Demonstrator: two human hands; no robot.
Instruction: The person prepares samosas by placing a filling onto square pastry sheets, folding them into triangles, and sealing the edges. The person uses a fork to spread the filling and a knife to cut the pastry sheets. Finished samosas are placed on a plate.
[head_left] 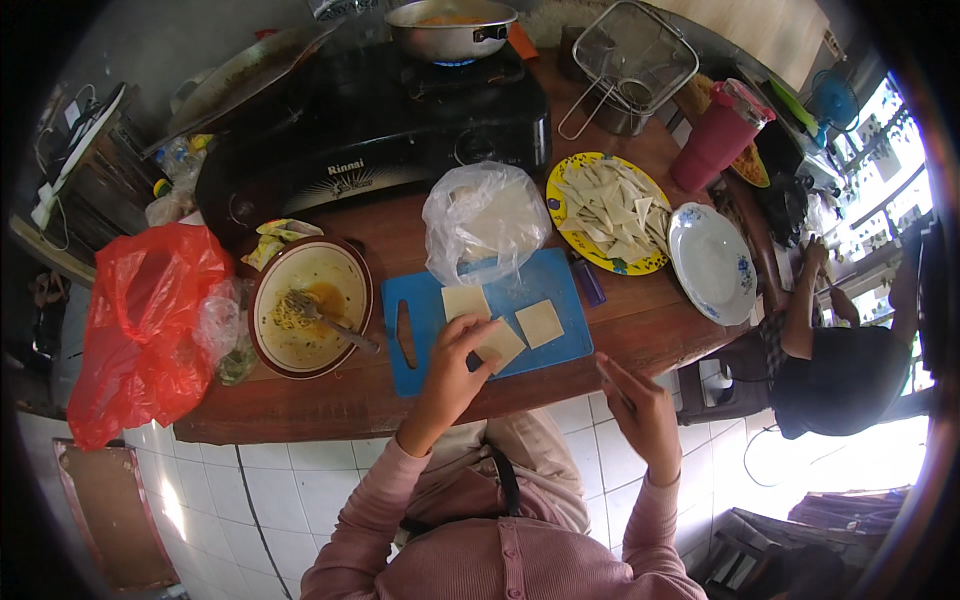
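Observation:
My left hand (pixel 453 368) is over the blue cutting board (pixel 400 290), its curved fingers and thumb on the edges of a pale square dough wrapper (pixel 505 346). A second dough wrapper (pixel 465 299) lies behind it, and a third wrapper (pixel 540 323) lies to its right. Off the board's right corner, my right hand (pixel 645 410) is raised and closed around a thin greyish utensil (pixel 612 381), whose kind I cannot make out. A clear plastic bag (pixel 480 215) with pale sheets inside rests on the back of the board.
Left of the board are a bowl (pixel 265 335) of egg mixture with a metal utensil and a red plastic bag (pixel 150 310). A yellow plate (pixel 640 265) of cut dough pieces, a white plate (pixel 710 265) and a pink tumbler (pixel 718 140) stand right. Behind, a pan (pixel 440 38) sits over a lit stove flame.

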